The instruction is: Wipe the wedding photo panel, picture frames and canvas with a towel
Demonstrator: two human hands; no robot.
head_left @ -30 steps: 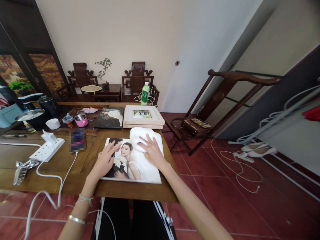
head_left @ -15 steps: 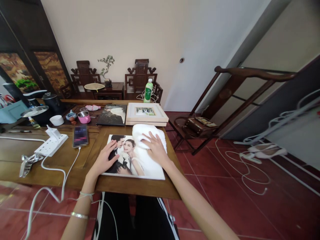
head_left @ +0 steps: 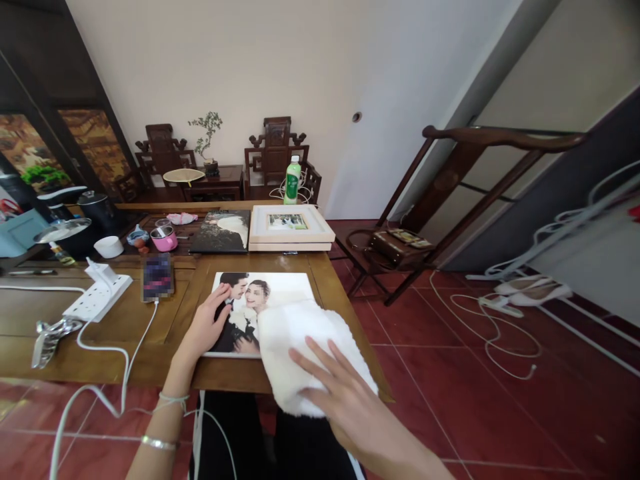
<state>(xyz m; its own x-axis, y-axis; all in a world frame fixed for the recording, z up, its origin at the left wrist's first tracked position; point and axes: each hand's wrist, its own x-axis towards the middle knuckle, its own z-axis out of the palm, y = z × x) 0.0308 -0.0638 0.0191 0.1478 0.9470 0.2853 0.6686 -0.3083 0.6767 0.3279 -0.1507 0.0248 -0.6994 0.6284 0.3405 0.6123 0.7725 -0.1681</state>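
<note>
A photo panel [head_left: 239, 327] showing a couple lies flat on the wooden table near its front edge. My left hand [head_left: 206, 323] rests on the panel's left side, fingers stretched out, holding it against the table. A folded white towel [head_left: 295, 333] covers the panel's lower right part and reaches past the table's front edge. My right hand [head_left: 340, 383] lies flat on the towel with its fingers spread, pressing on it from above. The panel's lower right corner is hidden beneath the towel.
Behind the panel are a dark photo album [head_left: 223, 231] and a pale framed picture [head_left: 293, 230], with a green bottle [head_left: 293, 181] beyond. Left are a phone [head_left: 157, 277] on a cable, a power strip [head_left: 97, 299] and a pink cup [head_left: 164, 237]. A wooden chair [head_left: 395, 250] stands right.
My right hand has moved down toward me with the towel, from the panel's upper right to its front edge and beyond. More of the panel's upper right now shows. My left hand stays put.
</note>
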